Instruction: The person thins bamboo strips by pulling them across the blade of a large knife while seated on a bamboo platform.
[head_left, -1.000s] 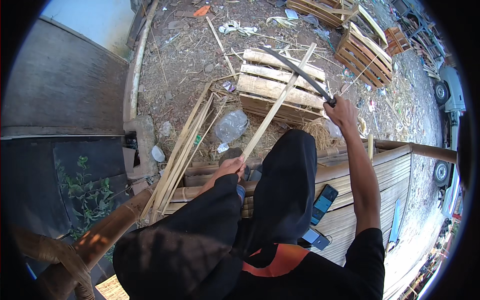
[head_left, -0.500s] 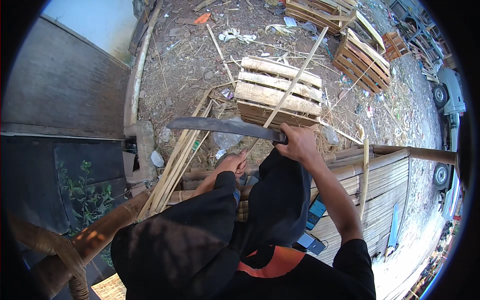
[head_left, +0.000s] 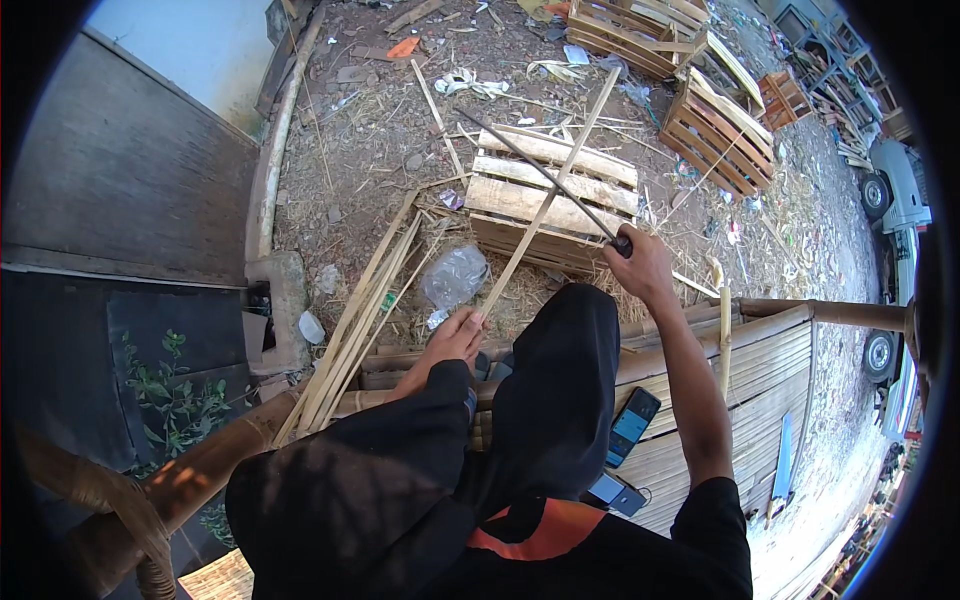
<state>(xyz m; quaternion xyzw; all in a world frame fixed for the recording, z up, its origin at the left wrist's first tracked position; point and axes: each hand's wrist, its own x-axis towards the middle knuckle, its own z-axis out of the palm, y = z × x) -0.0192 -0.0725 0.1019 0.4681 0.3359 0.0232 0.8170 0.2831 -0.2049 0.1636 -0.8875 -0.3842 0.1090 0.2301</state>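
Note:
My left hand [head_left: 456, 340] is closed around the near end of a long, pale bamboo strip [head_left: 525, 240], which slants away to the upper right over a wooden crate. My right hand [head_left: 641, 265] grips the dark handle of a machete [head_left: 545, 174], held out in front of my right knee. Its blade appears almost edge-on as a thin dark line running to the upper left. In the picture the blade crosses the strip; whether they touch I cannot tell.
Beneath the strip lies a slatted wooden crate [head_left: 553, 200]. Several bamboo strips [head_left: 355, 325] lean at the left, beside a clear plastic bag [head_left: 454, 277]. On the bamboo bench [head_left: 765, 375] at my right rest a phone [head_left: 633, 427] and a small device [head_left: 616, 494]. More crates [head_left: 716, 135] stand farther back.
The machete has swung outward and turned, from lying across the strip broadside near my hands to edge-on and farther away. My right hand moved right; the strip's far end shifted left and lower.

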